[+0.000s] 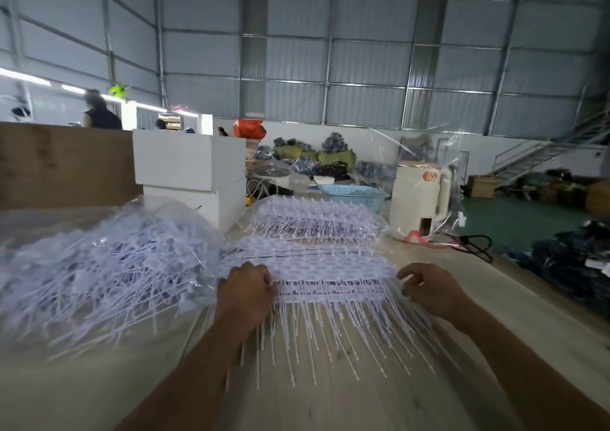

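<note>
Sheet of plastic ties (330,275): flat on tabletop (330,407), nearer and left of kettle (417,196). Left hand (246,293): fingers curled, gripping sheet's left edge. Right hand (429,290): fingers curled at right edge; grip unclear.

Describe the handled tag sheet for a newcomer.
On the pale wooden table, between the left hand and right hand, lies a sheet of joined white plastic tags, thin tails fanned toward the camera. Unlike the loose heap to its left and the stack behind, it is unbagged.
</note>
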Tool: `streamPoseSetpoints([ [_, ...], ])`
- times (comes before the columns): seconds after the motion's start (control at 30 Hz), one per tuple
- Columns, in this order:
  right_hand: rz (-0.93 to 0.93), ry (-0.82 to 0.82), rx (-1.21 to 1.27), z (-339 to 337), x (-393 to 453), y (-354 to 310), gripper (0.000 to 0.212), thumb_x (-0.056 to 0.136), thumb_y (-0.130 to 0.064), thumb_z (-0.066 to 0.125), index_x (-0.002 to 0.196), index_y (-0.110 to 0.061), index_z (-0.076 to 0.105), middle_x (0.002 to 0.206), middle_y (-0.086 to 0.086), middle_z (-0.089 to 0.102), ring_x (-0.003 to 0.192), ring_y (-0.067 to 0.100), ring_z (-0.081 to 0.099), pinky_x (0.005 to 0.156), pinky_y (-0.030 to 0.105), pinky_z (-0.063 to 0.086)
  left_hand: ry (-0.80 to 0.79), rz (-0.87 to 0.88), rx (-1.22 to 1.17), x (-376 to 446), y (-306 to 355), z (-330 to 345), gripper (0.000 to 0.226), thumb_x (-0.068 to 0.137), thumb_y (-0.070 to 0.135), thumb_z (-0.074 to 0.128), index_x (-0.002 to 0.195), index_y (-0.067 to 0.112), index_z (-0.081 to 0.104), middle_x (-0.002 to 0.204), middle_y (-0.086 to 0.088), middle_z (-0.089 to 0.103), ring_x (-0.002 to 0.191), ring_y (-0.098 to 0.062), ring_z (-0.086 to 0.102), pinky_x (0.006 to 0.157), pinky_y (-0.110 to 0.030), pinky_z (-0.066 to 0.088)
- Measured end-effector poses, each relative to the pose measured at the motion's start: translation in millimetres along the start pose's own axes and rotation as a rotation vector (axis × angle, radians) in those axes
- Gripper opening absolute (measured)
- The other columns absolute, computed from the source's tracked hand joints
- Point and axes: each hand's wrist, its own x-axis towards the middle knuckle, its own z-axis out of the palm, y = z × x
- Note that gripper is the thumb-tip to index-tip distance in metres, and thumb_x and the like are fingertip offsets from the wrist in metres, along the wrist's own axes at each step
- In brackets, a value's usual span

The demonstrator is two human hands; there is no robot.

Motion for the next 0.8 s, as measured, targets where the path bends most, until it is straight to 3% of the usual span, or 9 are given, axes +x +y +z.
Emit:
streamPoseSetpoints([
  [0.07, -0.011, -0.022, -0.034, 2, -1, 2, 0.024, 0.091, -0.008, 0.06, 0.101, -0.029, 0.068, 0.096, -0.003, 0.073, 0.084, 0.013, 0.067, 0.077, 0.027, 0.05, -0.012, -0.044, -0.038, 0, 4, 0, 0.014, 0.087, 0.013, 0.058, 0.092, 0.024, 0.065, 0.097, 0.001, 0.065, 0.098, -0.02, 0.061, 0.09, -0.039, 0.049],
  [0.17, -0.015, -0.043, -0.109, 6, -2, 5, 0.018, 0.097, -0.019, 0.057, 0.107, -0.029, 0.068, 0.11, -0.002, 0.07, 0.098, 0.017, 0.065, 0.09, 0.036, 0.053, 0.005, -0.077, -0.229, 1, 2, 2, 0.027, 0.079, -0.004, 0.056, 0.077, 0.023, 0.06, 0.088, -0.002, 0.068, 0.089, -0.025, 0.065, 0.08, -0.037, 0.054],
  [0.27, -0.03, -0.035, -0.161, 6, 0, 5, 0.021, 0.097, -0.024, 0.054, 0.112, -0.029, 0.068, 0.114, -0.001, 0.069, 0.099, 0.019, 0.064, 0.09, 0.032, 0.051, 0.09, -0.197, -0.502, 6, -5, 0, 0.027, 0.078, -0.009, 0.062, 0.078, 0.017, 0.07, 0.094, -0.01, 0.073, 0.087, -0.03, 0.069, 0.083, -0.041, 0.057],
  [0.33, -0.047, -0.002, -0.148, 5, 3, 5, 0.021, 0.094, -0.022, 0.058, 0.111, -0.028, 0.069, 0.112, 0.002, 0.069, 0.096, 0.02, 0.063, 0.082, 0.028, 0.048, 0.146, -0.384, -0.774, 12, -8, -6, 0.022, 0.078, -0.012, 0.066, 0.085, 0.007, 0.075, 0.081, -0.012, 0.074, 0.067, -0.026, 0.067, 0.068, -0.037, 0.058],
  [0.4, -0.062, 0.041, -0.105, 2, 5, 4, 0.02, 0.093, -0.021, 0.061, 0.11, -0.026, 0.071, 0.11, 0.005, 0.069, 0.097, 0.022, 0.065, 0.081, 0.027, 0.047, 0.124, -0.478, -1.04, 17, -8, -16, 0.019, 0.079, -0.014, 0.067, 0.093, -0.003, 0.074, 0.059, -0.009, 0.067, 0.046, -0.016, 0.057, 0.046, -0.023, 0.048],
  [0.47, -0.077, 0.074, -0.054, 1, 6, 1, 0.019, 0.094, -0.019, 0.062, 0.109, -0.024, 0.071, 0.109, 0.004, 0.069, 0.096, 0.022, 0.065, 0.081, 0.026, 0.046, 0.062, -0.457, -1.251, 18, -3, -31, 0.022, 0.084, -0.012, 0.066, 0.103, -0.001, 0.071, 0.06, -0.009, 0.065, 0.05, -0.013, 0.056, 0.044, -0.019, 0.045],
  [0.63, -0.138, 0.121, 0.44, 4, 3, -26, 0.012, 0.094, -0.01, 0.066, 0.101, -0.018, 0.07, 0.092, 0.003, 0.067, 0.08, 0.017, 0.06, 0.072, 0.025, 0.04, -0.098, -0.23, -1.395, 17, 24, -68, 0.029, 0.092, -0.002, 0.064, 0.107, 0.019, 0.077, 0.087, -0.005, 0.073, 0.076, -0.014, 0.067, 0.073, -0.027, 0.05],
  [0.7, -0.149, 0.114, 0.671, 4, 0, -35, 0.015, 0.095, -0.014, 0.067, 0.109, -0.018, 0.068, 0.099, 0.004, 0.066, 0.084, 0.016, 0.061, 0.072, 0.025, 0.043, -0.182, -0.087, -1.387, 16, 34, -77, 0.031, 0.09, 0.0, 0.065, 0.11, 0.02, 0.077, 0.091, -0.004, 0.071, 0.078, -0.014, 0.066, 0.073, -0.029, 0.05],
  [0.8, -0.131, 0.144, 0.845, -4, -2, -41, 0.039, 0.095, -0.036, 0.066, 0.131, -0.026, 0.057, 0.125, -0.002, 0.056, 0.107, 0.014, 0.059, 0.08, 0.028, 0.048, -0.271, 0.059, -1.39, 16, 42, -87, 0.036, 0.08, 0.007, 0.071, 0.113, 0.019, 0.076, 0.092, -0.003, 0.068, 0.079, -0.014, 0.066, 0.073, -0.027, 0.054],
])
